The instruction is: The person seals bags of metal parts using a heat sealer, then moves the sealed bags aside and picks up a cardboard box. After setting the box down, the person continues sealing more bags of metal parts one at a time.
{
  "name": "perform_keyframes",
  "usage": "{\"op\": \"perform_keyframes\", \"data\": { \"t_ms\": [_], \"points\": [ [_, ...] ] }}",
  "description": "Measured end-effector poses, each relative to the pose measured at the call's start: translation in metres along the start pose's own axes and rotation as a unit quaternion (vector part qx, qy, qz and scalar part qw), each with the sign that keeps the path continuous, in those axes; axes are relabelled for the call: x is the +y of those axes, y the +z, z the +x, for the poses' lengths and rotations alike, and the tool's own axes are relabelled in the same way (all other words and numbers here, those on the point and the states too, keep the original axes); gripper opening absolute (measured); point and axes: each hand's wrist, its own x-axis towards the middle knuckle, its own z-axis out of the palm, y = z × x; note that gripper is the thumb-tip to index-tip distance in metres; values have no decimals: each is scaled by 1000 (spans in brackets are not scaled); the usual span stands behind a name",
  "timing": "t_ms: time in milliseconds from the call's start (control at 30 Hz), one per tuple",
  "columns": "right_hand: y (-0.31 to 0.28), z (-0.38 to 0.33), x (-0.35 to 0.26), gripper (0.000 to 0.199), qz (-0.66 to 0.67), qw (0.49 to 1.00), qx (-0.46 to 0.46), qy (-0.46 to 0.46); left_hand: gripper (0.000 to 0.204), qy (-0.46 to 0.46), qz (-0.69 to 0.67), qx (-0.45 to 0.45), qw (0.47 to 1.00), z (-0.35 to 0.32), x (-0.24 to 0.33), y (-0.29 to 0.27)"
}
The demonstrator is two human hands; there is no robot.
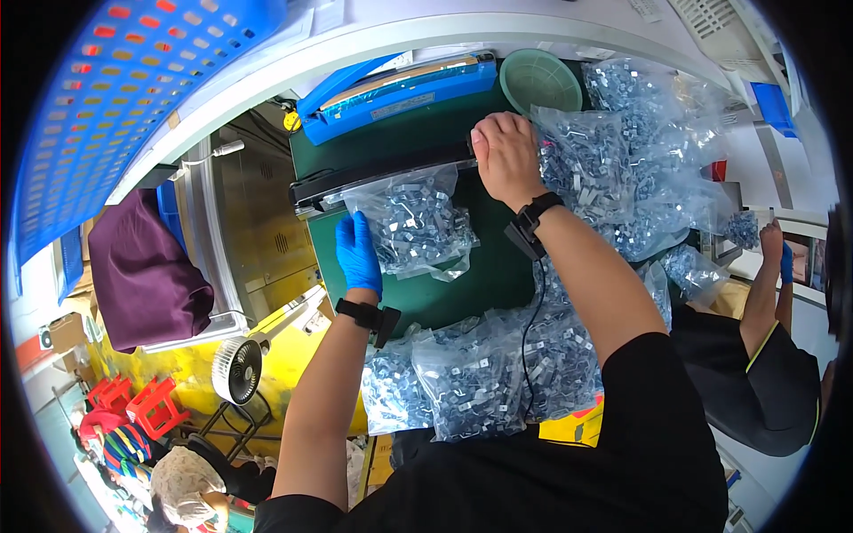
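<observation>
My left hand (358, 253), in a blue glove, holds the left edge of a clear plastic bag of small metal parts (419, 224) flat on the green table (462, 293). The bag's open end lies under the black bar of a heat sealer (382, 175). My right hand (506, 155), bare, presses down on the right end of that bar with fingers curled over it. Both wrists carry black bands.
Several filled bags of metal parts are piled at the right (622, 160) and near my body (480, 373). A green bowl (540, 80) and a blue sealer (400, 93) stand behind. Another person (773, 355) sits at the right. A small fan (236, 369) stands below left.
</observation>
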Motion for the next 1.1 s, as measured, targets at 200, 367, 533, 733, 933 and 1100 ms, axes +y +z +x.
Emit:
{"op": "perform_keyframes", "data": {
  "t_ms": [200,367,533,733,933,1100],
  "points": [
    [-3,0,-2,15,10,1000,6,10,54,81,50,-84,992,-31,12,21],
    [-3,2,-2,17,4,1000,0,9,57,44,56,-108,992,-36,21,24],
    [-4,0,0,18,0,1000,-2,17,57,48,88,-96,990,-39,24,29],
    [-2,-1,1,18,-5,1000,5,14,53,33,78,-93,992,-37,21,27],
    [-2,-1,0,18,3,1000,2,19,50,21,59,-95,994,-35,16,26],
    [-3,1,-2,18,0,1000,7,16,50,23,13,-95,995,-31,7,24]
  ]
}}
